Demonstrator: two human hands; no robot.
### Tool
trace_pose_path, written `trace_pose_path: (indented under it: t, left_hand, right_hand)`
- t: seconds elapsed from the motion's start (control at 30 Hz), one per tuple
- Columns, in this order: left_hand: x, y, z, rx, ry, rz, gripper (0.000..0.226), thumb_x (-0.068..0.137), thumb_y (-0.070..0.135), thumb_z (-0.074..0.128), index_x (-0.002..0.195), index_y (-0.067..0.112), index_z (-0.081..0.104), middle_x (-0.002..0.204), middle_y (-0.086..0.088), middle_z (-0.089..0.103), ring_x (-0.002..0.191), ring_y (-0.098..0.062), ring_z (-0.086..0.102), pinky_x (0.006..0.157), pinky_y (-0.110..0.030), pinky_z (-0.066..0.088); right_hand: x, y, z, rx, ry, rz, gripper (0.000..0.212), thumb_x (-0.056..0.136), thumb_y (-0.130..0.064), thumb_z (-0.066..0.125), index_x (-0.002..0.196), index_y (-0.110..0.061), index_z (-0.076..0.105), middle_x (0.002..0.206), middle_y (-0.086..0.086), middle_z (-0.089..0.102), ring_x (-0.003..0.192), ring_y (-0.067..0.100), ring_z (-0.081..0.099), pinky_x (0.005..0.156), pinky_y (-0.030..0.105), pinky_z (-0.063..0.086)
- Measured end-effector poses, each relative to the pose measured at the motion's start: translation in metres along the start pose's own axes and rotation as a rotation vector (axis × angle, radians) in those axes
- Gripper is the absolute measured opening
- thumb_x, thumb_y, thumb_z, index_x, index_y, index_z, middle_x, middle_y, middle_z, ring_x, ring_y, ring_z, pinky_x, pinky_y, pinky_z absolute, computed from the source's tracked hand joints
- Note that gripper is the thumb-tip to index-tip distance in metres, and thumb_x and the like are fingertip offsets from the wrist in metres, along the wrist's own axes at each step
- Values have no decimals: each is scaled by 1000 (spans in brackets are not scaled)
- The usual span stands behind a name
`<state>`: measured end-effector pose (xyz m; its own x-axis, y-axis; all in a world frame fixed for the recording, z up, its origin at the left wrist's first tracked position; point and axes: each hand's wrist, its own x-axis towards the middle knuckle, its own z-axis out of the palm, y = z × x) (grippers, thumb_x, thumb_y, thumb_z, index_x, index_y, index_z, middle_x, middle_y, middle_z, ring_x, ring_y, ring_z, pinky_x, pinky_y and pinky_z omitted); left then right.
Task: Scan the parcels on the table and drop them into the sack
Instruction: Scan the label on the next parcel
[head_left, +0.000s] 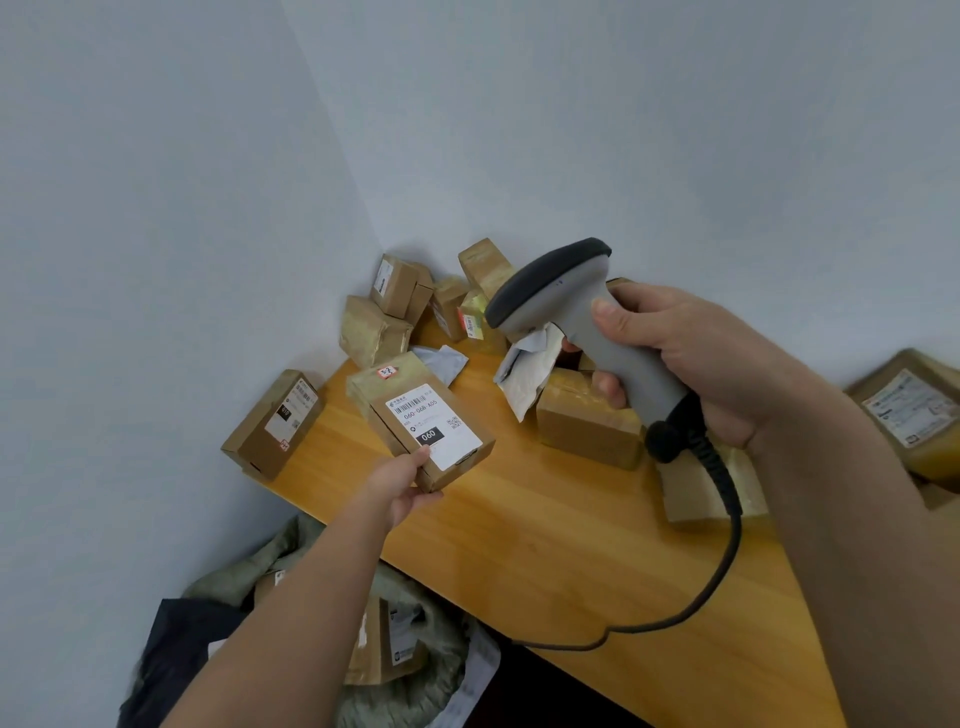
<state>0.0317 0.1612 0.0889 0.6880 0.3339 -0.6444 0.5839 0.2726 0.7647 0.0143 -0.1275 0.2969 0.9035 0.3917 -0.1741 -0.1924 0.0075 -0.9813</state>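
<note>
Below, my left arm hides much of the sack (415, 691); my left hand (402, 483) grips a labelled parcel (431, 434), my right hand (691, 364) clasps the scanner (561, 291).

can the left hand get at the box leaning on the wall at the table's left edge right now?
Probably not as is: the left hand already grips the labelled parcel. The path to the leaning box looks free otherwise.

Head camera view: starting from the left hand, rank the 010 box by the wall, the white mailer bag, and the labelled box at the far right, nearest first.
From the left hand:
1. 010 box, to its left at the table edge.
2. White mailer bag, centre, behind the scanner.
3. Labelled box, far right edge.
</note>
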Motion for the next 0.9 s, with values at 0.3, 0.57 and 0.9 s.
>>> trace_pose_path:
  t: [0.3,0.57,0.9]
  left_hand:
    - [-8,-6,-70,-121,121,-29,29,98,15,57,126,10,50,109,-10,64,102,-30,60,87,-44,54]
    - [-4,-66,-228,-240,552,-171,61,81,47,72,127,11,54,121,-11,61,99,-27,60,60,-34,50]
    - [-22,-165,-315,-18,305,-484,24,85,26,69,104,11,64,87,-8,67,73,-17,58,56,-24,40]
  right_hand:
    - [13,14,65,-54,-21,82,27,101,-25,52,119,-6,57,95,14,60,57,16,57,59,32,49]
    - [53,68,154,-147,-56,259,31,96,-28,62,118,-8,56,103,16,62,55,13,57,56,29,49]
    - [90,253,229,-275,-103,671,44,89,-9,68,131,-4,53,95,8,66,76,24,69,71,36,57]
